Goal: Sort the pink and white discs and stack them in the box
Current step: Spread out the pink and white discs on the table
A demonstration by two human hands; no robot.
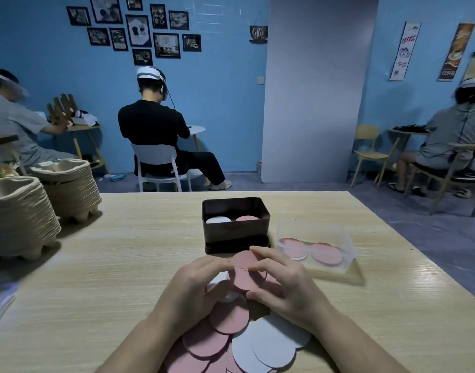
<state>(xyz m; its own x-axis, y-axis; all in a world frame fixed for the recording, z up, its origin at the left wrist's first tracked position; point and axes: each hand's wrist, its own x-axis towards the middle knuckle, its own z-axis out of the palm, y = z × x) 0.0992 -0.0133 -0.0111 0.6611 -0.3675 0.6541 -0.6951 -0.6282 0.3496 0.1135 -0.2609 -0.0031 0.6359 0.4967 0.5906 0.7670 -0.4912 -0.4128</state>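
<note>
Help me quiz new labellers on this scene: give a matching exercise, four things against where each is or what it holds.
Things:
1. dark box
2. clear container
3. pulp trays
4. pink disc

Descriptions:
a. stacked at the left edge of the table
b. held between the left hand and right hand
c. one white pile and one pink pile inside
d. right of the box, pink discs inside

Pairs: 1-c, 2-d, 3-a, 4-b

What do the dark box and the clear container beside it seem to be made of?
Dark box: probably metal, a tin, with dark semi-gloss finish; thin rolled rim and soft sheen. Clear container: likely plastic, transparent, slightly frosted; pink discs show through its walls.
</note>
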